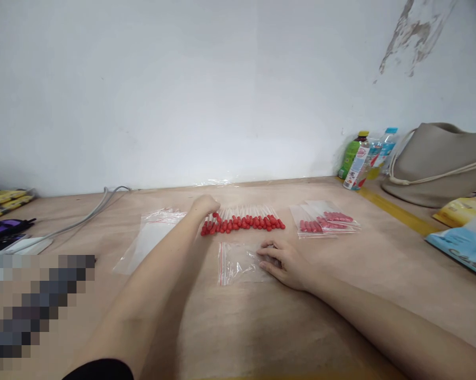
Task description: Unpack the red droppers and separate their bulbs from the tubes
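A row of clear droppers with red rubber bulbs (pixel 246 221) lies across the middle of the wooden table (pixel 262 327). My left hand (pixel 203 205) reaches to the row's left end, its fingers curled down onto the droppers there. In front of the row lies an empty clear zip bag with a red seal line (pixel 238 262). My right hand (pixel 285 262) rests on that bag's right side, fingers bent and pressing it flat. What the left fingers hold is hidden.
Empty zip bags (pixel 151 237) lie at the left. Filled bags of droppers (pixel 327 219) lie at the right. Drink bottles (pixel 360 158) and a beige bag (pixel 439 163) stand by the wall at the back right. A grey cable (pixel 87 214) runs at the left.
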